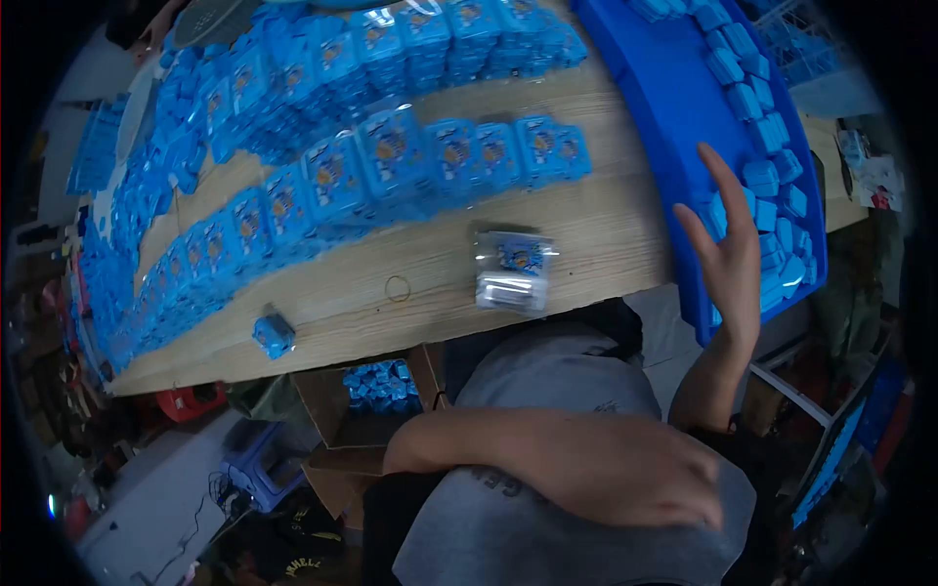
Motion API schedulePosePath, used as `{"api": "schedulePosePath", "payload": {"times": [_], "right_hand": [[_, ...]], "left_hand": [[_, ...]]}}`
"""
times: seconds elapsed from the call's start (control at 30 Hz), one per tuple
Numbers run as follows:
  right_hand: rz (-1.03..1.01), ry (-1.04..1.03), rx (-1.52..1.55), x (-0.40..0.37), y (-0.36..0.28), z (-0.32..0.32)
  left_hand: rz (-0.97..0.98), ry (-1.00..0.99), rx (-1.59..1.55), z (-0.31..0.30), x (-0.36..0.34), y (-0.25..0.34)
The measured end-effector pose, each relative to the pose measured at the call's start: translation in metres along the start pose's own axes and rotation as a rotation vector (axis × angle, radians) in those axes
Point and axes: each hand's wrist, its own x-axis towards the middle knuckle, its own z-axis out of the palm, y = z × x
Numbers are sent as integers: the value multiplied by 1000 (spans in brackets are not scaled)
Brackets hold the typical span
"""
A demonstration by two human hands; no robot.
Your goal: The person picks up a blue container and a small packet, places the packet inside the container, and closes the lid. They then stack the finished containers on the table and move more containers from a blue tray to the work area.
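My right hand (731, 259) reaches over the blue bin (664, 127) at the right, thumb and forefinger spread apart with nothing between them. Small light-blue packs (760, 178) lie in that bin, close to the hand. My left hand (674, 483) is across the front of my grey shirt, its fingers curled in and partly hidden. Whether anything is inside them does not show. On the table near its front edge lies a clear plastic bag (513, 272) with a printed blue label. A rubber band (398, 288) rests to its left.
Rows of stacked blue packs (391, 146) run across the wooden table (606, 234), with a loose heap (156, 176) at the left. One blue piece (274, 335) lies near the front edge. Below is a cardboard box (332, 410) containing small blue pieces. A purple stool (256, 464) stands at lower left.
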Motion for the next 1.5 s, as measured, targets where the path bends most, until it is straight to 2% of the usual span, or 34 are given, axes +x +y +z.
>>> {"api": "schedulePosePath", "payload": {"times": [0.07,0.1,0.13,0.17,0.2,0.23,0.33,0.43,0.53,0.6,0.63,0.67,0.7,0.77,0.87,0.97,1.07,1.1,1.17,1.2,1.27,1.33,1.37,1.4,1.5], "right_hand": [[105,62,-107,-9,22,-27],[160,74,-163,-12,37,-39],[207,57,-221,-15,50,-45],[219,-1,-241,-20,68,-48],[229,-62,-250,-23,84,-48],[120,-110,-383,-22,94,-49],[69,-160,-340,-19,88,-49],[15,-179,-269,-17,84,-37],[32,-78,-226,-14,77,-34],[191,88,-18,-15,59,-36],[171,106,4,-15,47,-37],[117,97,72,-19,41,-30],[64,93,133,-23,33,-22],[-38,-116,325,-36,12,3],[-192,-334,481,-47,-8,55],[-224,-401,383,-58,-13,94],[-255,-348,366,-59,-13,108],[-253,-335,354,-55,-17,106],[-263,-545,441,-41,-21,92],[-254,-644,480,-31,-27,75],[-450,-847,548,-3,-63,30],[-654,-913,483,9,-89,2],[-736,-911,421,10,-99,-3],[-778,-900,380,10,-104,-6],[-825,-903,303,11,-112,-8]], "left_hand": [[-332,371,400,-8,-31,-13],[-573,654,612,-15,-41,-16],[-740,1008,849,-16,-57,-31],[-845,1238,1074,-21,-72,-46],[-916,1293,1203,-24,-91,-59],[-993,1354,1340,-26,-105,-70],[-1098,1427,1007,-30,-115,-85],[-941,1501,822,-33,-111,-88],[-826,1562,882,-35,-114,-92],[-784,1622,891,-35,-104,-89],[-752,1634,932,-36,-102,-89],[-815,1597,940,-37,-113,-95],[-855,1620,818,-38,-117,-95],[-912,1645,566,-42,-119,-94],[-802,1705,511,-40,-119,-96],[-770,1548,969,-36,-122,-94],[-730,1375,1271,-36,-127,-91],[-738,1446,1187,-35,-126,-92],[-744,1557,1004,-35,-122,-96],[-714,1528,1033,-37,-126,-97],[-674,1423,1063,-36,-137,-101],[-1001,1284,1334,-34,-122,-95],[-792,1332,1209,-38,-131,-91],[-813,1255,1318,-40,-138,-92],[-744,1371,1167,-42,-147,-98]]}}
